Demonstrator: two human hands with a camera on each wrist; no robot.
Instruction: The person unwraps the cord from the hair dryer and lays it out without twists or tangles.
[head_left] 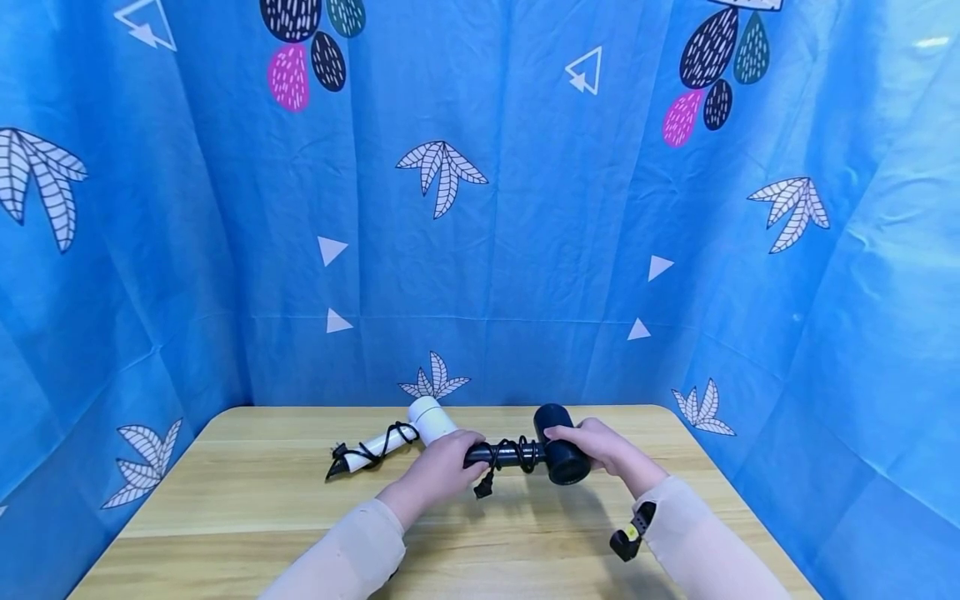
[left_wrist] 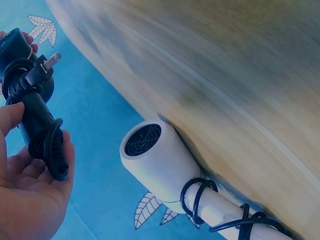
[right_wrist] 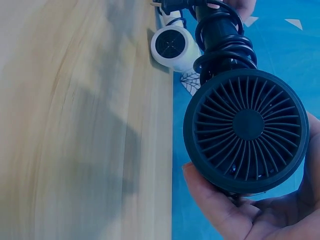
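Both hands hold a black hair dryer (head_left: 567, 462) above the table. My left hand (head_left: 447, 462) grips the end of its handle, where the black cord is wound around. A two-pin plug (left_wrist: 42, 71) sticks out from the coils in the left wrist view. My right hand (head_left: 600, 444) holds the barrel, thumb on one side. In the right wrist view the round vented grille (right_wrist: 248, 125) faces the camera, with the fingers behind it partly hidden. Beyond my left hand, a white hair dryer (head_left: 431, 419) lies on the table, its own black cord (left_wrist: 197, 200) wrapped around the handle.
The wooden table (head_left: 247, 500) has rounded far corners. A blue patterned curtain (head_left: 525, 250) hangs behind it and along both sides. On the right sleeve's cuff sits a small black device (head_left: 633, 532).
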